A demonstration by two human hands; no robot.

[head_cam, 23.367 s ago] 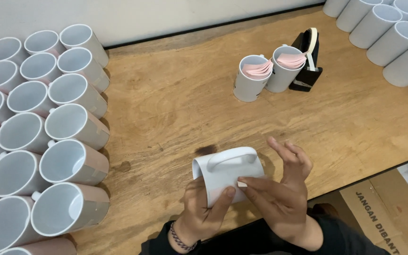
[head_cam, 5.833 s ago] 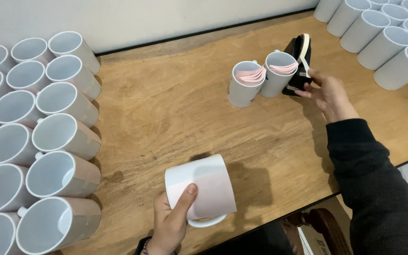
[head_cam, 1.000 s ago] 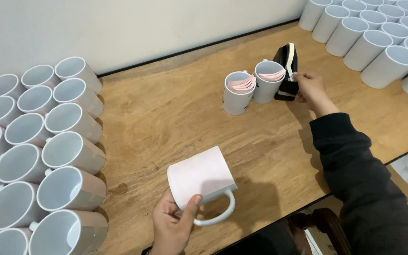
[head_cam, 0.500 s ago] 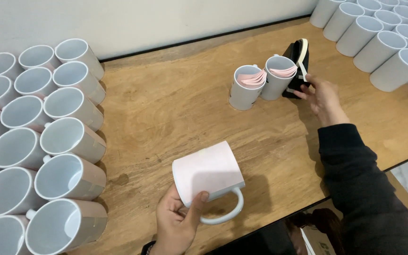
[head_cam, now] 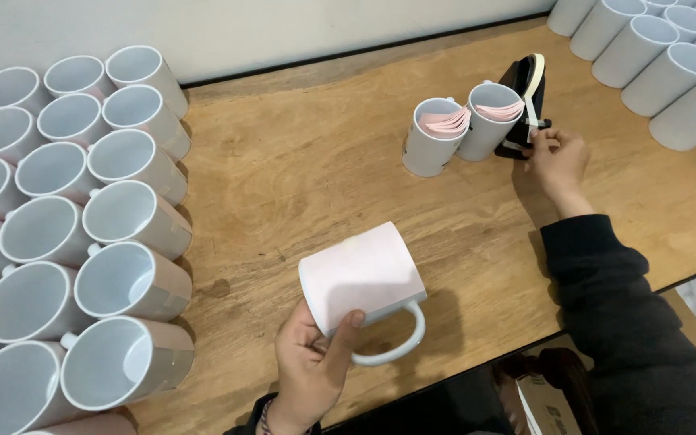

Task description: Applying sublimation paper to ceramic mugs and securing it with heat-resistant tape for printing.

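Note:
My left hand (head_cam: 313, 366) grips a white mug (head_cam: 364, 282) wrapped in a pale pink sheet, held on its side over the wooden table (head_cam: 300, 169), handle toward me. My right hand (head_cam: 556, 159) reaches far right to a black tape dispenser (head_cam: 524, 101) and pinches the tape end at its front. Two white mugs (head_cam: 461, 129) holding pink paper sheets stand just left of the dispenser.
Several white mugs (head_cam: 58, 217) wrapped in paper stand packed at the left side of the table. More white mugs (head_cam: 662, 56) are grouped at the top right. A light wall runs along the table's far edge. A cardboard box (head_cam: 545, 403) sits below the near edge.
The mug in my left hand has shifted slightly. My right hand stays at the tape dispenser, fingers now on the tape end.

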